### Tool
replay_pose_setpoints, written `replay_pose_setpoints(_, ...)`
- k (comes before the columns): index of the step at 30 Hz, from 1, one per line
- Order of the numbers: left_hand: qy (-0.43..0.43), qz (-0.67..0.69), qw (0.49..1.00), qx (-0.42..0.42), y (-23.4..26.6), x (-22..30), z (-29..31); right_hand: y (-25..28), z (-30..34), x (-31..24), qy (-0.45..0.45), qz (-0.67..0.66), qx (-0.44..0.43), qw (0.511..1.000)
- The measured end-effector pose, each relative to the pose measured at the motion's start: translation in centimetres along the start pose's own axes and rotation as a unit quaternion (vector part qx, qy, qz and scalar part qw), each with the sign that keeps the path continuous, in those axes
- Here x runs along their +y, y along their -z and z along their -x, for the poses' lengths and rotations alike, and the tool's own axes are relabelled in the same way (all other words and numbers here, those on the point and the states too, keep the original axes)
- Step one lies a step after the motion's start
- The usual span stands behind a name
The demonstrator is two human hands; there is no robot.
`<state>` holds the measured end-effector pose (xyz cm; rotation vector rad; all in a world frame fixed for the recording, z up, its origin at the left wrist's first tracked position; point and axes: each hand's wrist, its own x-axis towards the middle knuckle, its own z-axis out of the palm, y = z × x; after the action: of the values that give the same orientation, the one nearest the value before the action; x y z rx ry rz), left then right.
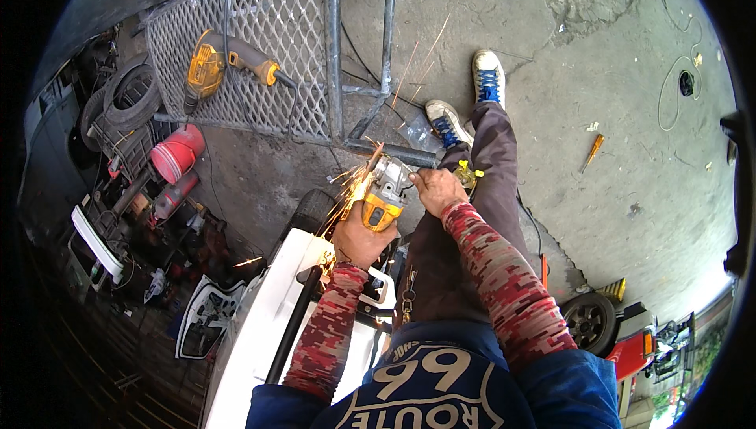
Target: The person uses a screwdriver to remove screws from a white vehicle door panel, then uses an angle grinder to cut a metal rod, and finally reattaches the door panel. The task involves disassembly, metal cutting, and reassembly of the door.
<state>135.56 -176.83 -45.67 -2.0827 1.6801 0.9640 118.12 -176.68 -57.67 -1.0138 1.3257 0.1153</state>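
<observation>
My left hand (364, 240) is wrapped around the yellow body of an angle grinder (386, 193) with a silver gear head. My right hand (441, 191) is closed against the side of that head, steadying the tool; its inner fingers are hidden. Orange sparks (354, 193) stream toward the lower left from the grinder's disc, seen nearly edge-on. Just beyond the grinder lies a dark metal tube (409, 153), close to the disc. Whether the disc touches it is hard to make out.
A metal mesh frame (268, 35) carries a yellow corded drill (206, 67). Left of me are tyres (132, 92), a red bucket (177, 153) and piled parts. A white panel (252, 342) stands by my left arm. An orange-handled screwdriver (593, 152) lies on the concrete; cords trail about.
</observation>
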Motion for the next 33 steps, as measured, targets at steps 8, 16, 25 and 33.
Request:
replay_pose_setpoints(8, 0.06, -0.011, 0.998, -0.027, 0.32, 0.62, 0.0, -0.44, -0.28, 0.32, 0.002, -0.003, 0.006, 1.0)
replay_pose_setpoints(16, 0.015, -0.006, 1.0, -0.011, 0.02, -0.17, 0.17, -0.67, -0.2, 0.38, 0.009, -0.016, 0.04, 0.999)
replay_pose_setpoints(25, 0.054, -0.007, 0.998, -0.034, 0.31, -0.09, 0.24, -0.67, -0.41, 0.22, 0.005, -0.004, 0.032, 0.999)
replay_pose_setpoints(33, 0.033, -0.024, 0.999, -0.009, 0.25, 0.18, 0.06, -0.66, -0.1, 0.15, 0.013, 0.0, 0.029, 0.999)
